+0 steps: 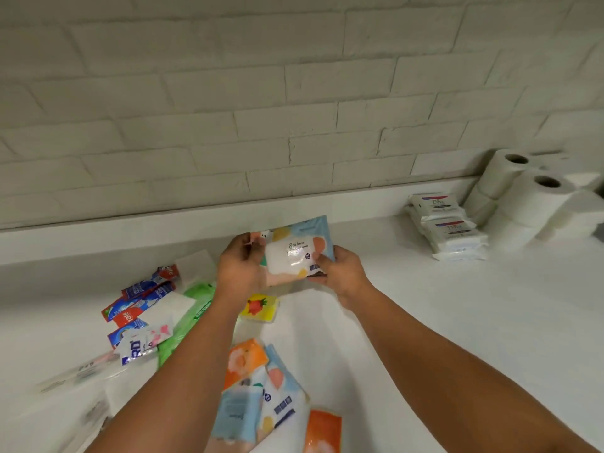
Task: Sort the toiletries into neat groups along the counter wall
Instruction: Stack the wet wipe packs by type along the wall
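Both hands carry one wipes pack [295, 253] toward the wall.

The left hand [240, 261] and right hand [340, 273] pinch opposite ends (keeping it level); unsorted packs [261, 387] lie below the grip.

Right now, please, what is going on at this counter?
A person holds a pastel wipes pack above the white counter, near the wall: the left grip holds its left end, the right grip its lower right corner. At the right, toilet paper rolls and stacked white Dove packs stand grouped by the wall. Toothpaste sachets, a green pack, a yellow pack and more pastel packs lie unsorted at the left and in front.
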Demonstrator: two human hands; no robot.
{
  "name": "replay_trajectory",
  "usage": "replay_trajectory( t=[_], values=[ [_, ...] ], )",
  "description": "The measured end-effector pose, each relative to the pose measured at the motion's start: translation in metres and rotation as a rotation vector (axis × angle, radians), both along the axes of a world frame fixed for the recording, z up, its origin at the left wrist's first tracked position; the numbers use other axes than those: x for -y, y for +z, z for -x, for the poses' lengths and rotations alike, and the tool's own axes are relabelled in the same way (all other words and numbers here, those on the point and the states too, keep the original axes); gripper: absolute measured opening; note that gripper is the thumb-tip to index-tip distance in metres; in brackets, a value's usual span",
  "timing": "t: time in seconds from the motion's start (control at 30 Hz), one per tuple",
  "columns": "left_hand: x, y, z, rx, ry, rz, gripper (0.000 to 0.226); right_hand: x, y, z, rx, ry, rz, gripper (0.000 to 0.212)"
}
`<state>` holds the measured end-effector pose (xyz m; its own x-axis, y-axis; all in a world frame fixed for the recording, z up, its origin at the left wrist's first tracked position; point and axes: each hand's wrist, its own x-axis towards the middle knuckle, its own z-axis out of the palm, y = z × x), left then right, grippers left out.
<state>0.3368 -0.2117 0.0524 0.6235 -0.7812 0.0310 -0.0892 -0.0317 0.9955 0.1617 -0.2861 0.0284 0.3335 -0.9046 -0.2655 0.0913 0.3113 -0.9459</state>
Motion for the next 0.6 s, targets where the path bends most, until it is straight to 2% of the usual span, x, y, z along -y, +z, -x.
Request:
replay_trajectory(
  t=[0.07, 0.23, 0.3, 0.4, 0.5, 0.57, 0.6],
  values=[
    [0.009, -0.008, 0.019, -0.027, -0.105, -0.063, 0.018, 0.007, -0.004, 0.024, -0.034, -0.040, -0.047, 0.015],
    [0.045, -0.031, 0.076, -0.155, -0.424, -0.332, 0.057, 0.045, -0.027, 0.092, -0.109, -0.135, -0.135, 0.022],
    [0.063, -0.045, 0.093, -0.136, -0.402, -0.392, 0.063, 0.060, -0.035, 0.109, -0.131, -0.172, -0.152, 0.030],
    [0.088, -0.060, 0.119, -0.097, -0.292, -0.417, 0.058, 0.083, -0.043, 0.129, -0.203, -0.189, -0.154, 0.035],
    [0.116, -0.070, 0.140, -0.001, -0.216, -0.431, 0.060, 0.108, -0.048, 0.143, -0.315, -0.157, -0.003, 0.033],
    [0.132, -0.076, 0.147, 0.104, -0.174, -0.453, 0.078, 0.120, -0.051, 0.153, -0.516, -0.083, 0.253, 0.024],
    [0.140, -0.078, 0.149, 0.136, -0.159, -0.465, 0.087, 0.126, -0.054, 0.157, -0.621, -0.045, 0.376, 0.033]
  ],
)
